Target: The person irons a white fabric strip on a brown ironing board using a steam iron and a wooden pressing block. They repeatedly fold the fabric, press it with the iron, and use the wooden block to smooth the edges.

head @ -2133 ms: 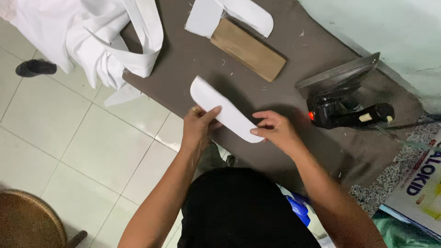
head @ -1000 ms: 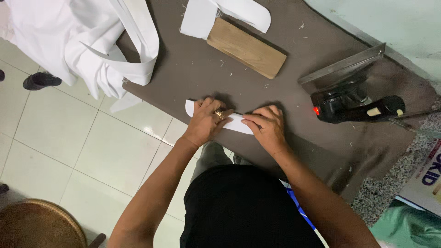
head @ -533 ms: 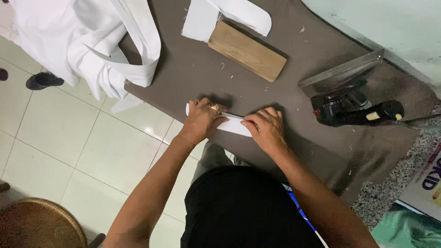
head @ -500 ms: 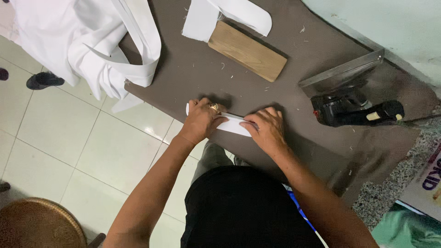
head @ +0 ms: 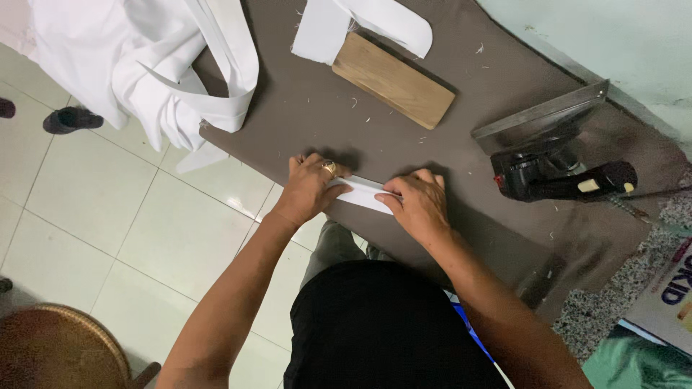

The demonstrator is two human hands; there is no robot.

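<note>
Near the front edge of the brown tabletop (head: 461, 238), a narrow white fabric strip (head: 364, 193) lies flat between both hands, its long axis running left to right with a slight downward slant toward the person's right. The left hand (head: 311, 189), wearing a ring, covers the strip's left end with its fingers (head: 328, 173) pressed together onto the cloth; the right hand (head: 419, 205) presses down on the right end, fingers (head: 393, 202) curled and closed on the strip's edge. Only the short middle stretch of the strip shows between them. Farther right, well apart from the hands, an iron (head: 559, 162) rests on its side with its metal soleplate tilted up. Beyond the hands, toward the far side of the tabletop, a wooden block (head: 393, 81) lies diagonally, with white fabric pieces (head: 360, 25) partly overlapping its far end. At the far left corner, a heap of white cloth (head: 144, 65) drapes over the tabletop edge above the tiled floor (head: 108, 216).
</note>
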